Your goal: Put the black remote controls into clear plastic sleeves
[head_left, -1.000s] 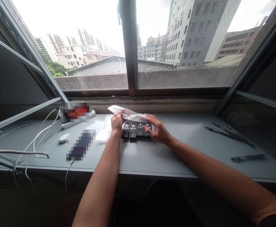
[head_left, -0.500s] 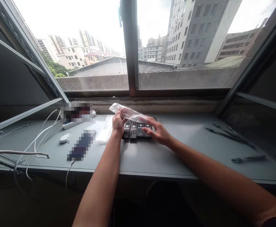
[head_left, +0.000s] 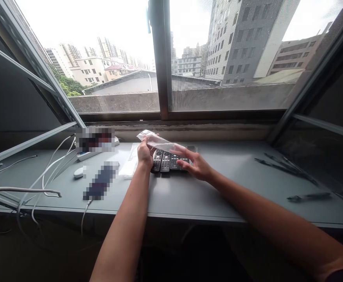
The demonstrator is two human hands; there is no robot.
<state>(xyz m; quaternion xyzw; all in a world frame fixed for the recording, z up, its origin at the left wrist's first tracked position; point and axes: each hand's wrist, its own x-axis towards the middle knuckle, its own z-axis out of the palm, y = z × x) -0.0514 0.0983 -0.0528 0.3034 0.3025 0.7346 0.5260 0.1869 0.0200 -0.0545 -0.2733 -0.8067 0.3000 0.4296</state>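
A long, narrow translucent plastic bag (head_left: 163,144) is stretched between my hands, above a row of black remote controls (head_left: 165,161) on the grey desk. My left hand (head_left: 145,156) pinches the bag near its far left end. At the other end is my right hand (head_left: 200,165), its fingers extended and showing through the plastic, apparently inside the bag's mouth. The right thumb stands apart below, over the remotes. Both hands partly cover the remotes. Just left of my left wrist lies a pile of white plastic bags (head_left: 128,166).
On the left are a blurred phone-like object (head_left: 101,182) on a cable, a white mouse-like object (head_left: 79,172), a power strip (head_left: 97,150) and loose white cables (head_left: 45,184). Dark pen-like items (head_left: 285,168) lie right. A window frame (head_left: 164,78) rises behind the desk (head_left: 218,199).
The right fingers now reach further into the bag's end, and the plastic lies smoother over them. My left hand has shifted slightly left and down.
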